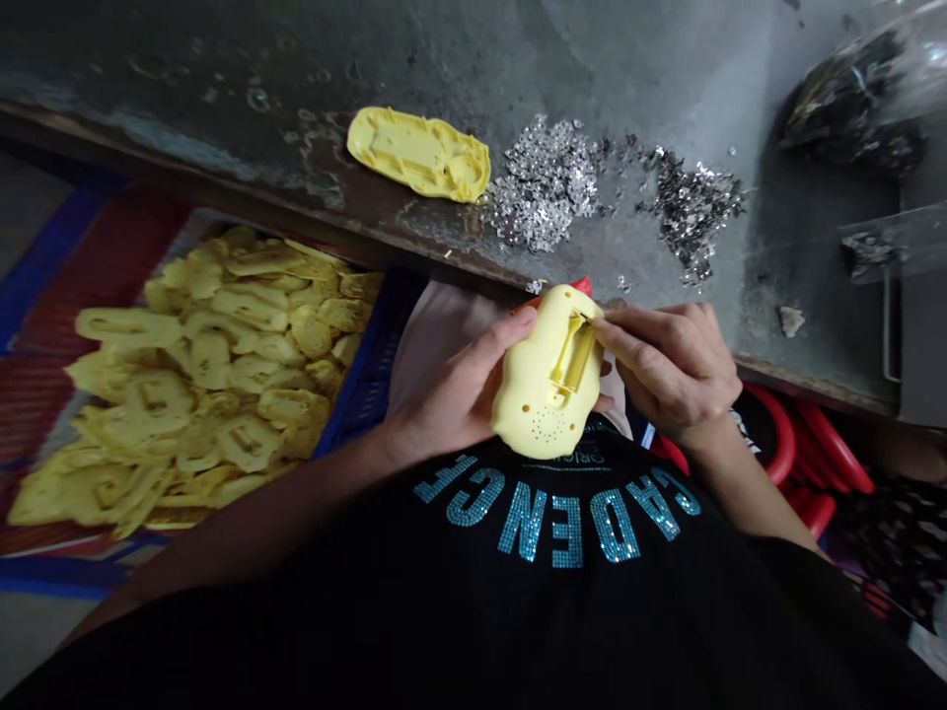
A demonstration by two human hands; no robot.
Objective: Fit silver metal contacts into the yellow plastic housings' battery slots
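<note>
My left hand [455, 385] grips a yellow plastic shell [544, 380] from its left side, thumb across the top edge. The shell shows its inner face, with a rectangular recess and small speaker holes near the bottom. My right hand [673, 365] is closed in a pinch at the top right of the shell's recess; what sits between the fingertips is too small to make out. Both hands are held in front of my black shirt, just below the edge of the grey worktable [666, 79].
A second yellow shell [419, 153] lies on the worktable beside two piles of small shiny metal pieces [544, 187]. A blue crate [370, 365] at the left holds several yellow shells [214, 365]. Dark bags [858, 99] sit at the far right. Red plastic stool [806, 454] is below.
</note>
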